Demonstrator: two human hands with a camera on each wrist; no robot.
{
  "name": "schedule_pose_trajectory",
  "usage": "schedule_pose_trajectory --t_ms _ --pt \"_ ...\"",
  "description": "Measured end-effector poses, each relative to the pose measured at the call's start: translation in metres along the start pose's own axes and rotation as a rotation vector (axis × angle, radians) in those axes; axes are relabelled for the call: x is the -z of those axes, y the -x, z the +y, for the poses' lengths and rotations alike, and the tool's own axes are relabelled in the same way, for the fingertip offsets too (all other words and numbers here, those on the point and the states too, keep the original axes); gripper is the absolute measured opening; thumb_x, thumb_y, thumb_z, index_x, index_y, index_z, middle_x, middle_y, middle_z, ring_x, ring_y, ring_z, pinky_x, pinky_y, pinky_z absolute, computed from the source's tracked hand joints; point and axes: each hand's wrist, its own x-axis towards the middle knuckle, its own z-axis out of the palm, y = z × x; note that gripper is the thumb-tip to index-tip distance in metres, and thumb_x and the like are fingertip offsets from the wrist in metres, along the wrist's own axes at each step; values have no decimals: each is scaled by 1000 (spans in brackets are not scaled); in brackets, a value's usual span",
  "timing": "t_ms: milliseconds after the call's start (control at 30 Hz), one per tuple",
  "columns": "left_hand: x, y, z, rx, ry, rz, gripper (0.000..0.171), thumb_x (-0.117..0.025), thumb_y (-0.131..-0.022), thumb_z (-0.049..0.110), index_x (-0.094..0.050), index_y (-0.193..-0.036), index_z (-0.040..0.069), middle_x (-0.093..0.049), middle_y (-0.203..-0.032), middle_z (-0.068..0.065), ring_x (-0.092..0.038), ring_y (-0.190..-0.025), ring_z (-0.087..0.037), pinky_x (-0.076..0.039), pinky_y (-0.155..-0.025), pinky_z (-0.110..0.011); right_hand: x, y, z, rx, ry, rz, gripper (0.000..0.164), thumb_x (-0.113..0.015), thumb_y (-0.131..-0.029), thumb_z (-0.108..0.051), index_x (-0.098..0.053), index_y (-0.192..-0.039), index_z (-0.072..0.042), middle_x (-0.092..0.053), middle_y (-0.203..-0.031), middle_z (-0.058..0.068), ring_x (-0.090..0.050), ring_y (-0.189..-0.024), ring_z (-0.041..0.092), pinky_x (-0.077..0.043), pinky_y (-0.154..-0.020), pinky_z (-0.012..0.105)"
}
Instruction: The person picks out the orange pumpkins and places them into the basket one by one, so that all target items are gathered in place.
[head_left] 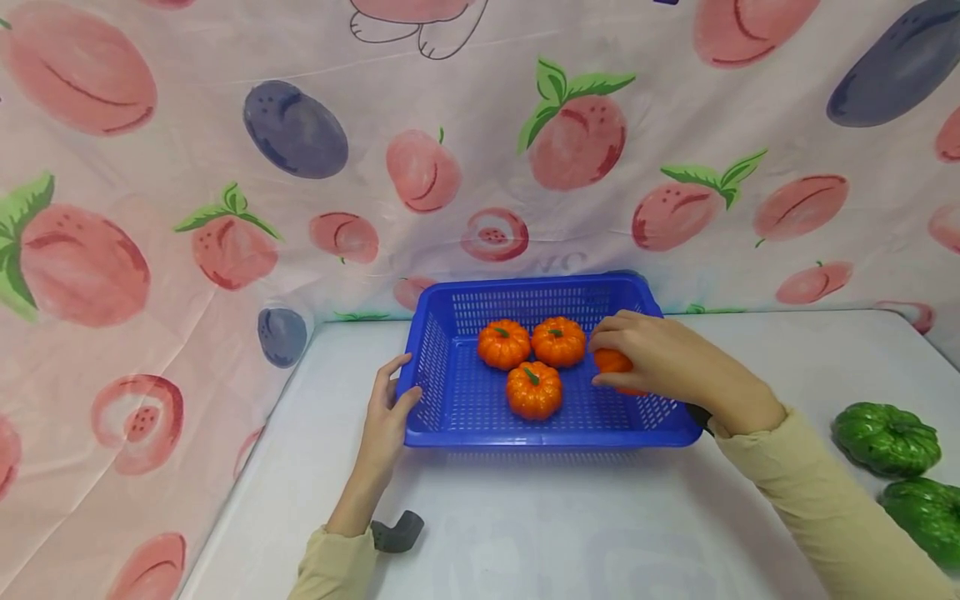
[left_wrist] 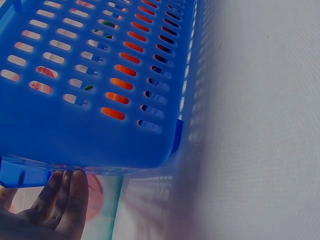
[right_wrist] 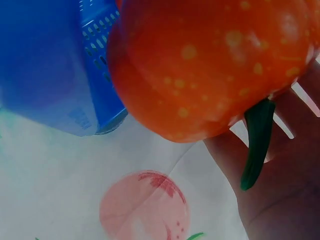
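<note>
A blue plastic basket [head_left: 525, 439] with slotted walls stands on the white table. Inside it sit three small orange pumpkins, one back left [head_left: 504, 344], one beside it [head_left: 558, 342] and one in front [head_left: 534, 391]. My right hand [head_left: 648, 354] grips another orange pumpkin [right_wrist: 210, 70] at the basket's right end; its green stem points toward the palm in the right wrist view. At the left end, my left hand [head_left: 387, 417] holds the rim, thumb tip over the edge. The left wrist view shows its straight fingers [left_wrist: 75, 200] under the rim.
Two green pumpkins, one farther back [head_left: 887, 439] and one nearer [head_left: 926, 517], rest on the table at the right. A fruit-print cloth [head_left: 480, 108] hangs behind and along the left. A dark grey piece [head_left: 399, 532] is by the left cuff.
</note>
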Motion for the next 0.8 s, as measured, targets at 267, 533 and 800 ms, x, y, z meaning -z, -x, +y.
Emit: schedule_pose_trajectory --t_ms 267,533,800 --pt "0 -1 -1 2 -5 -3 51 -48 -101 9 -37 -149 18 -54 -130 -23 -55 -115 -33 -44 -94 -38 -1 -11 0 19 -9 -26 36 -81 -82 -35 -74 -106 -10 -68 -105 7 -61 -96 25 -54 -85 44" --pt "1 -1 -1 1 -10 -6 50 -47 -101 10 -36 -150 18 -54 -131 -24 -55 -115 -34 -44 -95 -40 -3 -20 -1 -12 -27 -65 37 -81 -81 -36 -74 -107 -11 -69 -106 6 -61 -97 25 -54 -84 46" --pt "0 -1 -1 3 0 -8 51 -48 -101 10 -37 -150 19 -54 -129 -23 -56 -112 -33 -45 -91 -36 -10 -25 0 8 -34 -77 35 -81 -81 -38 -74 -103 -12 -67 -99 2 -58 -86 19 -52 -74 39"
